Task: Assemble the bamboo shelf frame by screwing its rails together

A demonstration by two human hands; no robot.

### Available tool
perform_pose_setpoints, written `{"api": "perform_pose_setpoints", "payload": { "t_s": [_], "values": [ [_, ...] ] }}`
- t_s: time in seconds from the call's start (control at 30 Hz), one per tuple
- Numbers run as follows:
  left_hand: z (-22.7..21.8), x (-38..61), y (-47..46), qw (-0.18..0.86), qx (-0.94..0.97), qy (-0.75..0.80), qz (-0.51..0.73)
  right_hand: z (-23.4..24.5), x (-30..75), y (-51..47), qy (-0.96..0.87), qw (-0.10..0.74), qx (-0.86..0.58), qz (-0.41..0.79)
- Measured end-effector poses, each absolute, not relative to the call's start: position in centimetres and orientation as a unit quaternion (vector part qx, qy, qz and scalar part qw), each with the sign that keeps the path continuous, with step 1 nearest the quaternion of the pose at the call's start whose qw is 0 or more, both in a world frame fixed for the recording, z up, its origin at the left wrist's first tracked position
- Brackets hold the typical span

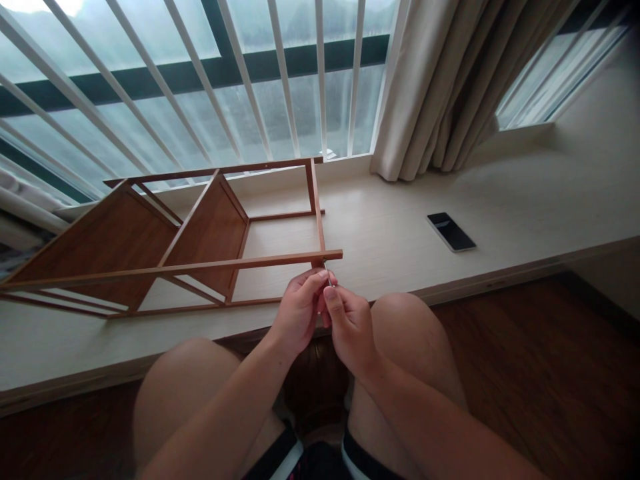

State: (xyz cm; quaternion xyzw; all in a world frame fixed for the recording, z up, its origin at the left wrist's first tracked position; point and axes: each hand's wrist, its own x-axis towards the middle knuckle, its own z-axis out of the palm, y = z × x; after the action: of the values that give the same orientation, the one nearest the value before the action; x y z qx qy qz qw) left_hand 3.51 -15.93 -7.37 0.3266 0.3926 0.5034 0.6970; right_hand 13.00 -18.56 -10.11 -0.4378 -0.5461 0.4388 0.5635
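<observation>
A brown wooden shelf frame (215, 265) lies on its side on the pale window ledge, its open end to the right. Close to the end of its near rail, my right hand (351, 327) pinches a thin metal rod (327, 272), which looks like a hex key. The rod's upper tip meets the rail's joint, by a small dark fastener (325, 259). My left hand (299, 308) is closed just below the same rail, thumb and fingers pinched around the rod's shaft. The fingers of both hands nearly touch and hide the rod's lower end.
A dark-screened phone (451, 231) lies on the ledge (380, 233) to the right. Behind the frame are white window bars (283, 80) and a beige curtain (425, 87). My knees (410, 327) press close to the ledge's front edge, above a dark wooden floor (525, 373).
</observation>
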Motion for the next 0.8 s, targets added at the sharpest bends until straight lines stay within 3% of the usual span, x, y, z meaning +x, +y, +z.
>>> {"api": "perform_pose_setpoints", "payload": {
  "t_s": [0.6,0.8],
  "values": [
    [-8.1,3.7,-15.1,0.710,0.305,0.334,0.540,-9.5,14.9,-16.8,-0.686,0.491,-0.525,0.112],
    [-8.3,3.6,-14.8,0.715,0.293,0.336,0.538,-9.3,15.1,-16.6,-0.696,0.481,-0.520,0.118]
  ]
}}
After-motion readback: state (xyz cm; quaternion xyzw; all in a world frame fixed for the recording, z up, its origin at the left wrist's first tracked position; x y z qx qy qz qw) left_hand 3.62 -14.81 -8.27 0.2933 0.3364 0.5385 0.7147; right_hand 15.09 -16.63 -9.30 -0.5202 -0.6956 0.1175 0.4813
